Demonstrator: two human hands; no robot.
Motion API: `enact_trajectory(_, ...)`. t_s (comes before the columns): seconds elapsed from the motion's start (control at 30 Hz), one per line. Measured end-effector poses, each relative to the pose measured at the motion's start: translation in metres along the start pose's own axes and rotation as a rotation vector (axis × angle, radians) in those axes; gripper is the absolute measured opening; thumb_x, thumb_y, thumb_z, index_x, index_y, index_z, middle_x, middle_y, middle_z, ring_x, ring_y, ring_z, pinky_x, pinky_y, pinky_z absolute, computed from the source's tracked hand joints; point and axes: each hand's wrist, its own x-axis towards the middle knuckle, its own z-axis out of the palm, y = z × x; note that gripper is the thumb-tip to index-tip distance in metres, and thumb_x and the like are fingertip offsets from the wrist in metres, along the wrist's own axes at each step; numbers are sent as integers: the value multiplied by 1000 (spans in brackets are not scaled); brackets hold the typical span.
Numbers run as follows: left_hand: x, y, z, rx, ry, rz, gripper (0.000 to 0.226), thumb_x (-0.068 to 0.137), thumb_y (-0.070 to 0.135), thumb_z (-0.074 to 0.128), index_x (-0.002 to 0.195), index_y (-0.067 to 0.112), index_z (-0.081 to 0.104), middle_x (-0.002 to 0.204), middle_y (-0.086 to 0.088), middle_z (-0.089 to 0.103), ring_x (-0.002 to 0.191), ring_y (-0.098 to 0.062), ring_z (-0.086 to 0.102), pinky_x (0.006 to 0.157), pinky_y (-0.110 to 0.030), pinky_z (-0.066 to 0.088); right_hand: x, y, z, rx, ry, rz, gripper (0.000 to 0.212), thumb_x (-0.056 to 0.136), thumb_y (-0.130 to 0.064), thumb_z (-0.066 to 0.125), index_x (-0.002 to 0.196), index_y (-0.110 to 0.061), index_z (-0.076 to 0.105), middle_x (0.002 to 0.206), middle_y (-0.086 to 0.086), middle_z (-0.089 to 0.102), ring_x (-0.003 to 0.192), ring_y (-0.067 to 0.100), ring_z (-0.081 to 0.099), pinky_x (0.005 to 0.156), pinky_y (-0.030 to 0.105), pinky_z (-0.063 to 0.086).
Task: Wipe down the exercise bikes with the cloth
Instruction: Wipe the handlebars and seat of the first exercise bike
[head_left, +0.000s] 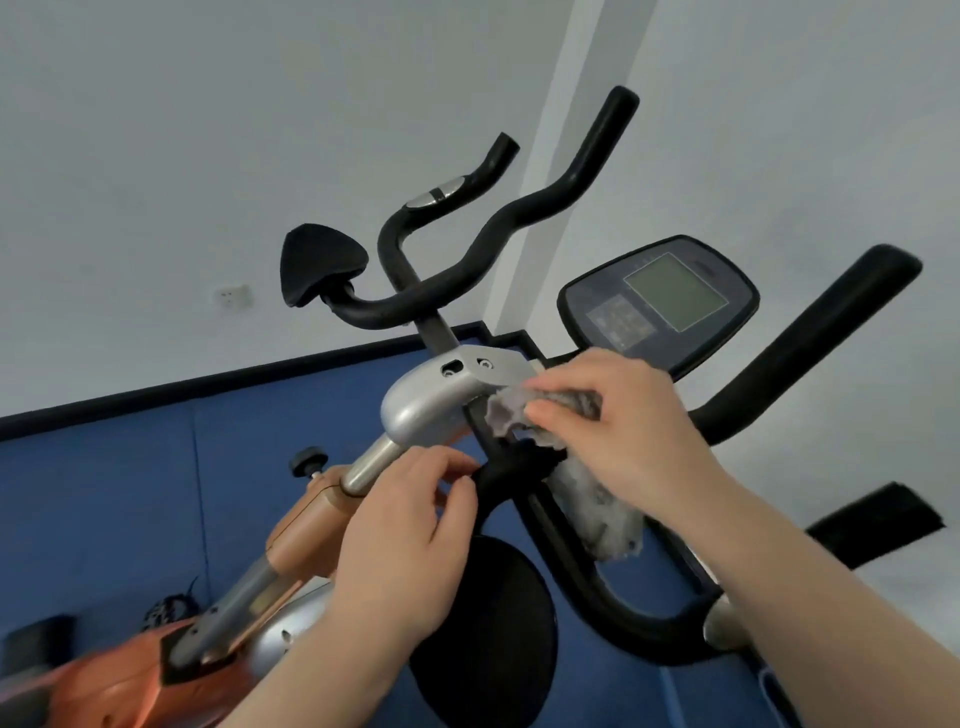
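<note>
- The right hand (618, 415), at the centre right of the frame, has its fingers curled round a grey cloth (519, 415) and presses it on the joint where the black handlebar (582, 577) meets the silver bracket (431, 400).
- Part of the cloth is bunched under the fingers (550, 410); the rest hangs below the palm, toward the lower right, over the handlebar tube.
- The left hand (410, 540), in the lower centre, has its fingers curled at the black foam of the same handlebar, just under the bracket. It seems to steady the bar, but I cannot tell how firm the hold is.
- Progress, as a judgement: the wiping is in the middle of the near bike, at the handlebar stem. No surface shows whether it is already cleaned, so what is finished cannot be read.
- Probably left: the console (660, 301) at the centre right, the long black grips, the silver post (369, 462) and the orange frame (306, 525) at the lower left.
- A second handlebar (467, 254) with a black pad (317, 260) stands in the upper centre, well apart from both hands; it may belong to another bike still to wipe.
- Count: two hands, one cloth, one console, two handlebar sets, so probably two bikes, and one wall socket (234, 297) at the left.
</note>
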Motion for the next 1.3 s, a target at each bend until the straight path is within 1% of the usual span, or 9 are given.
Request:
enact_trajectory(0.1,-1,0,1,-41,17,5,15,85,35,45,90,36,60,82,18,60,80,-1,57,71,-29,50,28,-1,-16,-76,62,-139,18,85,-27,66,102,-30,72,97,-14,61,88,2,56,80,17,44)
enact_trajectory(0.2,-1,0,0,-53,5,5,15,85,37,44,90,37,59,82,16,60,79,-2,58,70,-33,51,40,0,13,-252,-203,-244,16,86,-32,64,101,-31,70,104,-14,52,86,5,53,74,25,45)
enact_trajectory(0.3,0,-1,-1,-43,-14,8,15,86,38,43,91,38,57,85,18,60,81,-1,56,71,-30,50,40,2,30,-320,-308,-205,14,86,-42,61,93,-34,71,96,-13,53,84,7,53,70,30,44)
enact_trajectory(0.47,-1,-5,-1,-34,-22,23,11,88,35,46,92,38,56,87,17,59,87,-1,53,72,-27,48,43,3,6,-244,-564,-165,11,82,-40,68,90,-38,74,90,-14,61,85,3,56,79,30,47)
enact_trajectory(0.73,0,-4,-1,-25,-44,26,13,88,36,44,93,38,56,89,18,58,87,-1,53,71,-25,48,51,5,33,-181,-192,-62,12,75,-31,77,86,-36,76,87,-13,67,78,2,58,73,20,46)
enact_trajectory(0.9,0,-5,-3,-20,-55,34,16,86,37,43,95,39,56,88,17,58,84,-2,53,70,-26,47,57,-6,9,-224,-495,55,8,68,-34,80,76,-36,77,46,-20,58,46,-2,51,42,7,33)
enact_trajectory(1.1,0,-5,-2,-38,-54,17,12,88,35,44,92,38,56,88,19,59,83,-2,54,70,-29,49,55,-1,34,-220,-212,-33,9,74,-37,76,83,-35,76,78,-11,69,72,4,61,65,20,46)
enact_trajectory(1.17,0,-5,-2,-27,-66,20,13,88,37,44,92,38,56,88,20,59,84,-2,54,72,-30,49,55,9,25,-223,-261,29,7,77,-36,74,81,-30,75,77,-11,68,71,5,62,68,24,49)
enact_trajectory(1.3,-2,-5,-2,-28,-50,19,12,89,35,45,92,40,55,89,20,59,85,1,54,74,-31,51,58,17,7,-212,-535,152,45,85,-31,63,50,-13,42,47,0,31,43,13,26,51,26,26)
